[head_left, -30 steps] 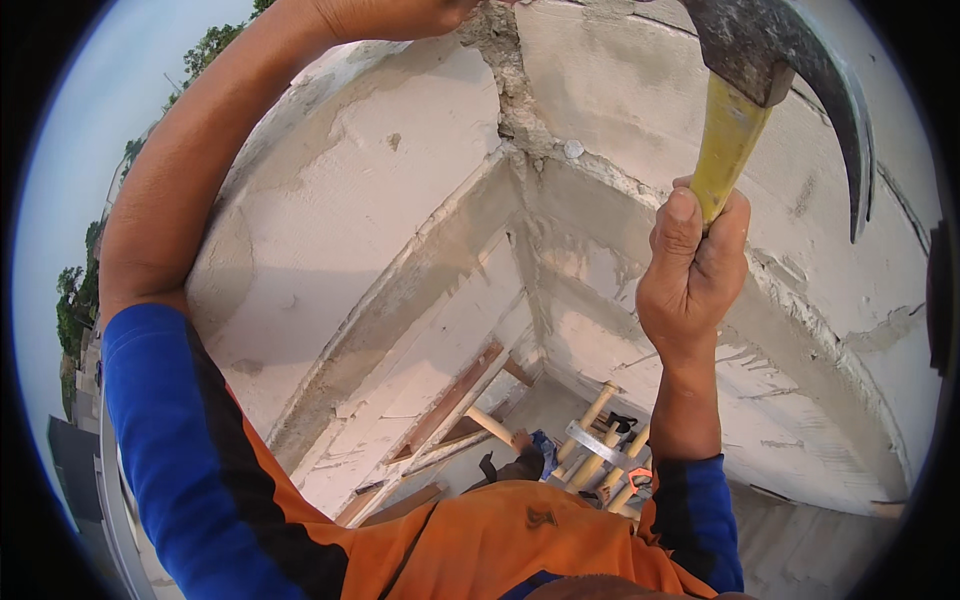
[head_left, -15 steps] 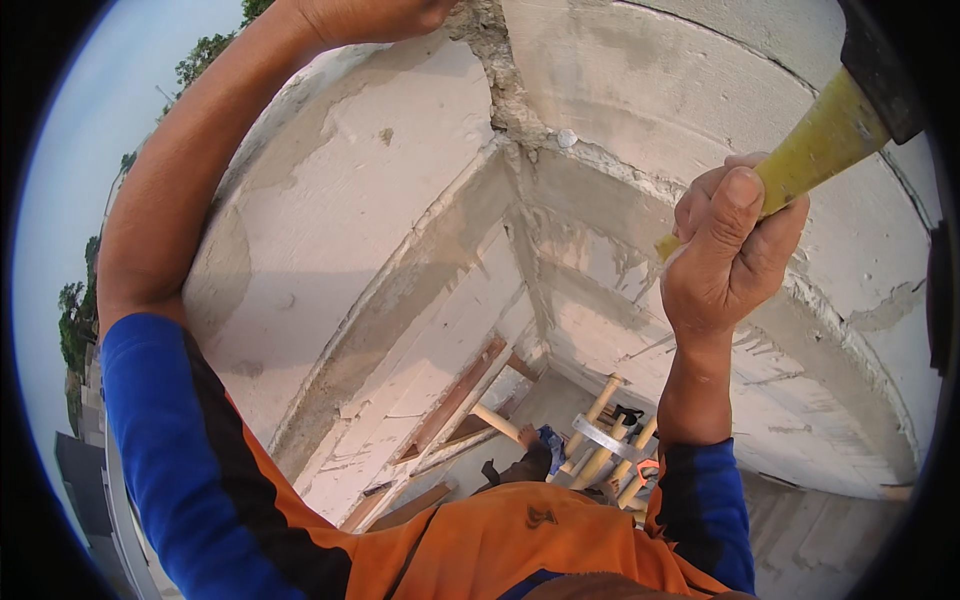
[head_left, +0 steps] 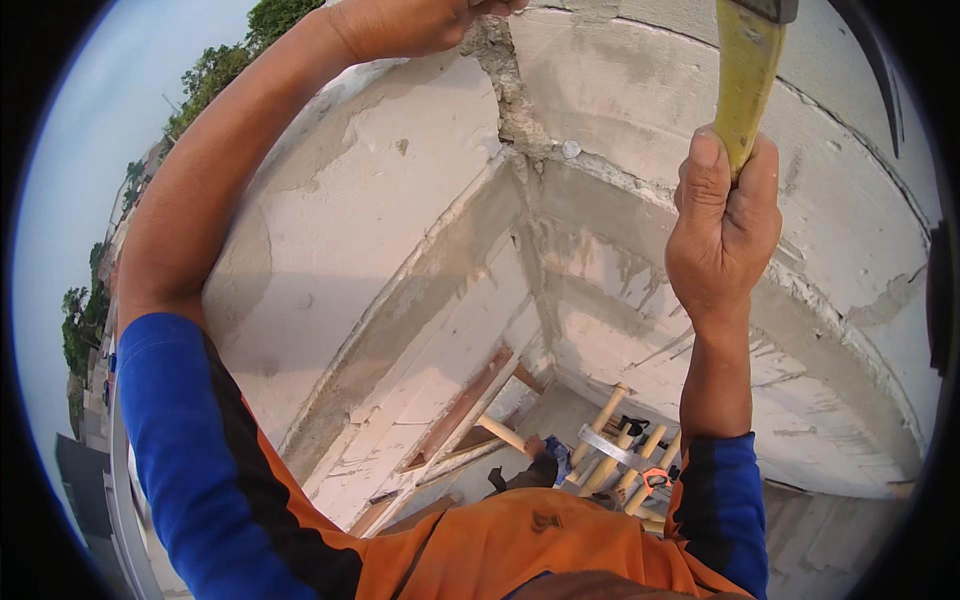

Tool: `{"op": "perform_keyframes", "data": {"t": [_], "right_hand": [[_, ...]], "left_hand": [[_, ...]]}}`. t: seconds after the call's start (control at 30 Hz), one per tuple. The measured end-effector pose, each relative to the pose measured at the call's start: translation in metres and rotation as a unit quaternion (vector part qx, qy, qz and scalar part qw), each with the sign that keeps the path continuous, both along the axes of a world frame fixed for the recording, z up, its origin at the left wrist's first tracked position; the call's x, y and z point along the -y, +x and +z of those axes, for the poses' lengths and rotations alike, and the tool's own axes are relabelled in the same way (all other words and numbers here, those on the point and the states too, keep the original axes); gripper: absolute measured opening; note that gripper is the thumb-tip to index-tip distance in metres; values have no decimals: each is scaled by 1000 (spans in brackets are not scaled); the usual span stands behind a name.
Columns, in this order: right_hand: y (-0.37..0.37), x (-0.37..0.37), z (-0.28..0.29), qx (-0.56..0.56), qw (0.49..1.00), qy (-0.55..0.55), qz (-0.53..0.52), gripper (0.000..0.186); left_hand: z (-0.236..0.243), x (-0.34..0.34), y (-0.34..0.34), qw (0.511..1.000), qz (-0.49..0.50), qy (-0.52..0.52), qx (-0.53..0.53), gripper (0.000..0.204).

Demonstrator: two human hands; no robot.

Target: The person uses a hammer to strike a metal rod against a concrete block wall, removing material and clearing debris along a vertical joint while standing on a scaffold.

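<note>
Here's the right hand (head_left: 725, 215), closed snugly round the yellow handle of the hammer (head_left: 748, 85), thumb laid along it, and the tool stands nearly upright in front of the right wall (head_left: 610, 85)! The metal head slips past the top edge of view, its curved claw (head_left: 884, 85) showing over at the far right. Up top, the left hand (head_left: 420, 22) sits near the rough mortar seam (head_left: 500, 75), fingers partly cut off; how far open it is, or what it holds, I cannot tell. The left arm (head_left: 170, 250) arches beside the left wall (head_left: 360, 200). Down below, pale poles (head_left: 645, 455) bunch together, a silvery strap (head_left: 607, 446) across them, with green trees (head_left: 215, 80) off left.
</note>
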State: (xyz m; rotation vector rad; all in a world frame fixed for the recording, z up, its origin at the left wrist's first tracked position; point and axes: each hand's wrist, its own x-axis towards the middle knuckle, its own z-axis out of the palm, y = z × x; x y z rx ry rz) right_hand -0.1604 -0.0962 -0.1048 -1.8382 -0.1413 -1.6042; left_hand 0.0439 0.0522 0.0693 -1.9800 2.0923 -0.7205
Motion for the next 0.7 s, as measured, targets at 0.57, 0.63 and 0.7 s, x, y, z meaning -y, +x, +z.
{"op": "perform_keyframes", "data": {"t": [0.57,0.63,0.7], "right_hand": [[14,12,-7,-71,996,43,-20,20],[20,8,-16,9,998,62,26,17],[30,4,-23,56,998,-11,-6,16]], "left_hand": [[-9,-1,20,996,-80,-25,21,24],[-9,-2,23,995,14,4,-99,23],[-8,2,22,999,-28,-14,-13,20]]}}
